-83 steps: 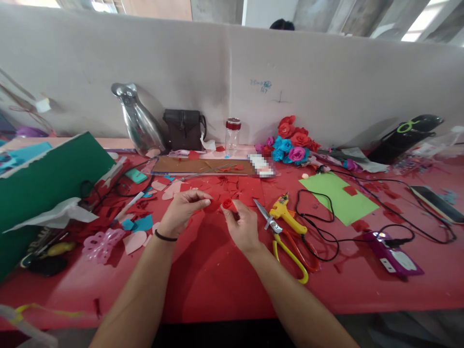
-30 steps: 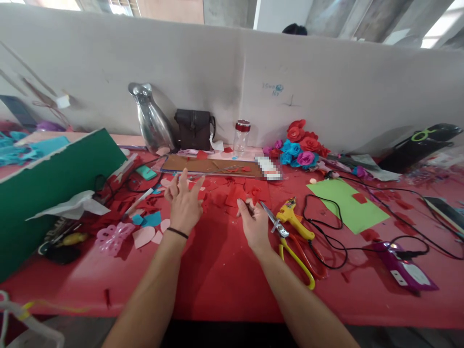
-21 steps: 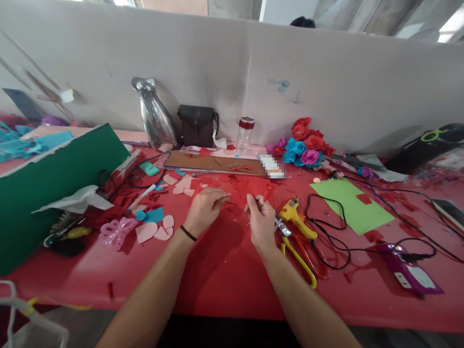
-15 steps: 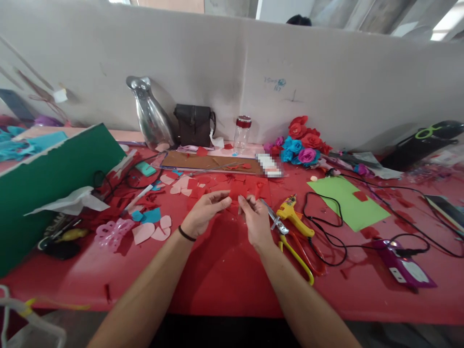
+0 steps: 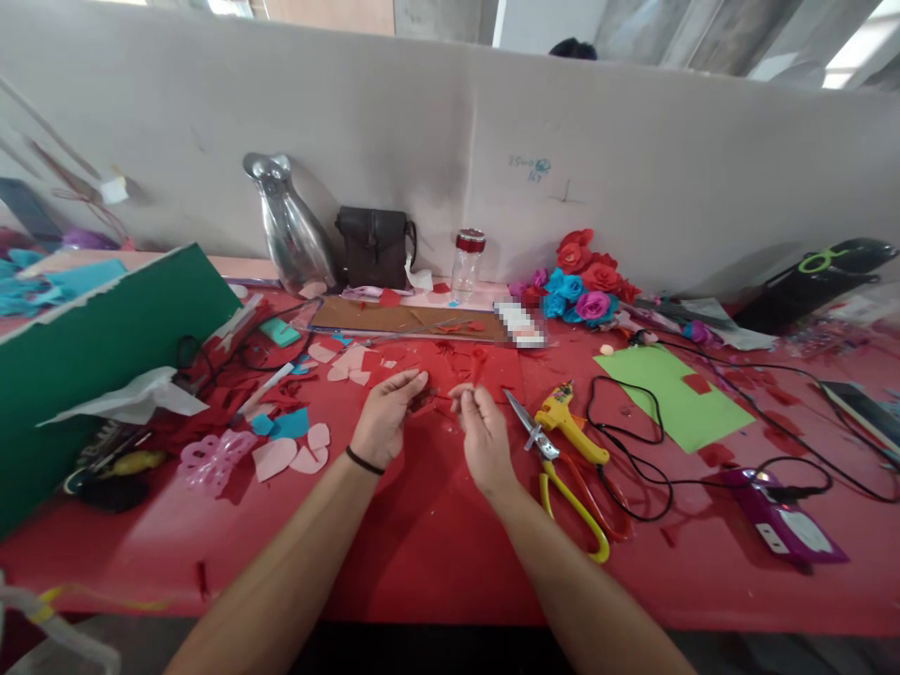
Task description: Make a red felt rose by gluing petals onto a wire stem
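Note:
Over the red-covered table, my left hand [image 5: 385, 418], a dark band at its wrist, is closed with thumb and forefinger pinched together. My right hand [image 5: 484, 433] faces it a short gap away, thumb pressed against curled fingers. A small piece of red paper [image 5: 426, 410] shows low between them; its outline blends into the red behind it, and the fingers hide its ends. Just beyond my fingertips lie more red paper pieces [image 5: 485, 364]. Right of my right hand are scissors [image 5: 545, 445] with one yellow and one red handle, and a yellow glue gun [image 5: 573, 424].
Pink paper hearts [image 5: 274, 458] and a green board [image 5: 112, 375] are on the left. Behind stand a steel jug [image 5: 295, 230], a black bag [image 5: 374, 246] and a glass jar [image 5: 466, 267]. Paper roses [image 5: 587, 281], green paper [image 5: 675, 394] and a corded purple power strip [image 5: 784, 520] lie right.
My hands have moved apart and slightly lower. The red paper that showed flat between my fingertips now appears as a narrow strip lower in the gap.

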Available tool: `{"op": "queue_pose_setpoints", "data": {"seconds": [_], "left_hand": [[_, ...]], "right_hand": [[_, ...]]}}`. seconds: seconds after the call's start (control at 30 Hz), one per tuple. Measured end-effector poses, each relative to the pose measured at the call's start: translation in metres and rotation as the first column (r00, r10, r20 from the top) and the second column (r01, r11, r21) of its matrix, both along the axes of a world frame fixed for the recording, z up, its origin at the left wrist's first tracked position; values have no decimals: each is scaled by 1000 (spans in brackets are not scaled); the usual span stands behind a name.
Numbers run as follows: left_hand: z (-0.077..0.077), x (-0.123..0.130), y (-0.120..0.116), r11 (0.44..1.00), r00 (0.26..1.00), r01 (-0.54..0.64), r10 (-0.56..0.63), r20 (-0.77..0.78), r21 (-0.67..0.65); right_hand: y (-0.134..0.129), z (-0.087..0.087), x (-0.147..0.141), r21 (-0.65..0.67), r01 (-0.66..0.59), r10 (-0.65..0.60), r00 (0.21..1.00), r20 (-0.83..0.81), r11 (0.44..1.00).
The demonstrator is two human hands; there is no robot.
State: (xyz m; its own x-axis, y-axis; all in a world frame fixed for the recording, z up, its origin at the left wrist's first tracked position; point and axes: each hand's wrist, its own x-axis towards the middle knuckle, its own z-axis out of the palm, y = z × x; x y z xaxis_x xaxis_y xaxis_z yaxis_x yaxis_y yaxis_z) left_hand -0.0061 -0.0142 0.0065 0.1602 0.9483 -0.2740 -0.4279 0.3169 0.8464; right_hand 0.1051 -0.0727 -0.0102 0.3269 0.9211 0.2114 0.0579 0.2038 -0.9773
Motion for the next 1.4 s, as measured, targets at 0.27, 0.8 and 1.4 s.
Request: {"op": "queue_pose_setpoints", "data": {"seconds": [0.27, 0.8, 1.4], "left_hand": [[6, 9, -11, 996, 998, 31, -36, 58, 82], [4, 14, -20, 982, 995, 9, -27, 93, 191], [10, 14, -20, 988, 995, 53, -65, 76, 147]], "right_hand": [[3, -8, -5, -68, -166, 175, 973, 150, 984], [9, -14, -3, -89, -172, 178, 982, 64, 981], [9, -15, -2, -89, -160, 167, 984, 68, 983]]}}
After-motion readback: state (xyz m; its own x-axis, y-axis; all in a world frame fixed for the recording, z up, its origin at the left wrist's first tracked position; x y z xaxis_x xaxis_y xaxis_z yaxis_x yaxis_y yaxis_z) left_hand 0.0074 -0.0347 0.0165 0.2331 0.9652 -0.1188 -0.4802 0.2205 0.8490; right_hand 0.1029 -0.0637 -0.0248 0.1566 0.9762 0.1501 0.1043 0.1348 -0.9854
